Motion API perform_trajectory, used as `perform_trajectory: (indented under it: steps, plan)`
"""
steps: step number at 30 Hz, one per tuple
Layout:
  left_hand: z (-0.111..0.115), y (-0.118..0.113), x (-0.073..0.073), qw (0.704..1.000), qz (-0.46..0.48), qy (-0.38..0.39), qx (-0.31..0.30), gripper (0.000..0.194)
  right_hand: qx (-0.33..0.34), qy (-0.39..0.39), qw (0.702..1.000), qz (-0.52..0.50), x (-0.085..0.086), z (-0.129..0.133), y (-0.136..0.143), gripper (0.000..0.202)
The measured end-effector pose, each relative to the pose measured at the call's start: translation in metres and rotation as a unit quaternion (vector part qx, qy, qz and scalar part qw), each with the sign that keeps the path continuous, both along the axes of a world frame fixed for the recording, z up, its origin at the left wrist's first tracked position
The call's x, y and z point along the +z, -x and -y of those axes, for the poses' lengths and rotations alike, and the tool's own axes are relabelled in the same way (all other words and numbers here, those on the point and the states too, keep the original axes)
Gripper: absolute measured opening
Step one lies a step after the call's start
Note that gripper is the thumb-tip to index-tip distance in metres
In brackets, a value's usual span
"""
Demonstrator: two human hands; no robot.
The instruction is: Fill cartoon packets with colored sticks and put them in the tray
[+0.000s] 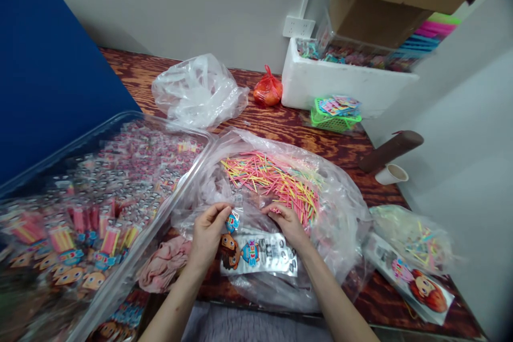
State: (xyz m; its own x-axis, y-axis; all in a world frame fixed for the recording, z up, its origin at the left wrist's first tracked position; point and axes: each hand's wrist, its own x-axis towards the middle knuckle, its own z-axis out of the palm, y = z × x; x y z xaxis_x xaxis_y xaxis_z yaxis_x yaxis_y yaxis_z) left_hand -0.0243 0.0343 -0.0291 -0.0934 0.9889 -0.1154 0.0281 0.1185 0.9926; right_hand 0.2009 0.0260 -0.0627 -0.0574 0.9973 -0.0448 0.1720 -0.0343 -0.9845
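Observation:
My left hand point(208, 231) pinches the edge of a small clear packet point(232, 221) with a blue printed label and a cartoon face. A small bunch of pink sticks point(274, 210) is between the fingertips of my right hand point(287, 223), a little to the right of the packet. Just below both hands lie flat silver printed packets point(266, 254) with cartoon heads. Beyond my hands, a loose pile of thin pink, yellow and green sticks point(276, 176) rests on a spread clear plastic bag point(340, 197).
A clear tub point(200, 157) of filled packets stands at left, beside a pink cloth point(166, 264). Behind are a crumpled bag point(198, 91), a red bag point(267, 90), a white foam box point(344, 83) and a green basket point(331, 122). A paper cup point(391, 174) stands right.

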Motion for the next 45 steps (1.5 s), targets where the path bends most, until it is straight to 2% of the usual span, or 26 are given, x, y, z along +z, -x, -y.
perform_trajectory:
  steps: [8,22,29,38,45]
  plan:
    - [0.002,-0.003,0.001,1.000,-0.009,0.004,-0.012,0.023,0.003,-0.006,1.000,-0.001,0.000,0.000,-0.001,0.016]
    - [0.009,-0.004,-0.004,0.997,-0.030,-0.004,-0.068,0.023,0.002,0.002,1.000,0.001,-0.001,-0.001,0.000,0.015]
    - [0.012,-0.002,-0.010,0.997,-0.027,-0.004,-0.068,0.021,-0.009,0.008,1.000,-0.003,-0.001,-0.001,0.002,0.015]
    - [0.015,-0.004,-0.006,0.997,-0.033,-0.006,-0.065,0.020,-0.014,0.008,1.000,-0.010,0.000,-0.001,0.003,0.014]
    - [0.015,-0.005,-0.008,0.997,-0.025,-0.015,-0.078,0.019,-0.016,0.016,0.999,-0.029,-0.003,0.000,0.003,0.014]
